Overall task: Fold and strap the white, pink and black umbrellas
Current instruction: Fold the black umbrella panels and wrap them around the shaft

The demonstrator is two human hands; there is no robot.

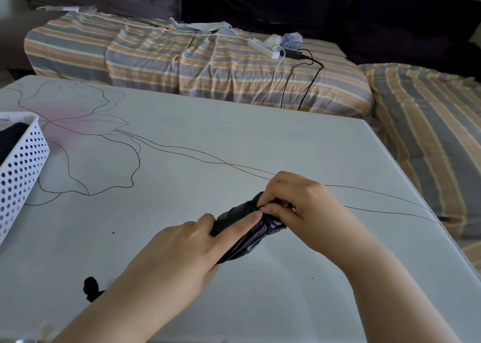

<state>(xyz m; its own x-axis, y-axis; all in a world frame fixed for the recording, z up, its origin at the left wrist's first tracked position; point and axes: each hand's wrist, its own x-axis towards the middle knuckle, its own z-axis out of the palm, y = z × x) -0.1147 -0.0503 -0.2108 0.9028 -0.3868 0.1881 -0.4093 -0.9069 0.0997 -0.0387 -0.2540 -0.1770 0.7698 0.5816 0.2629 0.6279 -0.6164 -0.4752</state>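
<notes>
- The black umbrella (244,234) lies rolled into a narrow bundle above the table (234,139), near the front right, slanting from lower left up to upper right.
- The left hand (182,249) wraps around the lower end of the bundle; its index finger lies straight along the fabric, pointing up toward the other hand, while the other fingers curl under.
- The right hand (299,207) covers the upper end; its fingertips (268,208) bend in and pinch the gathered fabric there.
- The two hands almost meet at the middle of the bundle.
- Whether a strap sits under the right fingers cannot be told; that spot is hidden.
- A small black piece (91,288) shows beside the left forearm, close to the near edge; what it is remains unclear.
- A white perforated basket (20,168) stands at the left edge of the table, with something dark (11,139) inside it.
- The tabletop is pale, with a drawn flower outline and a pink patch (62,113) at the far left.
- Beyond the table is a sofa under a striped cover (156,56).
- On that cover lie a white power strip (263,47), a black adapter (292,53), and white and black cables that hang over its front.
</notes>
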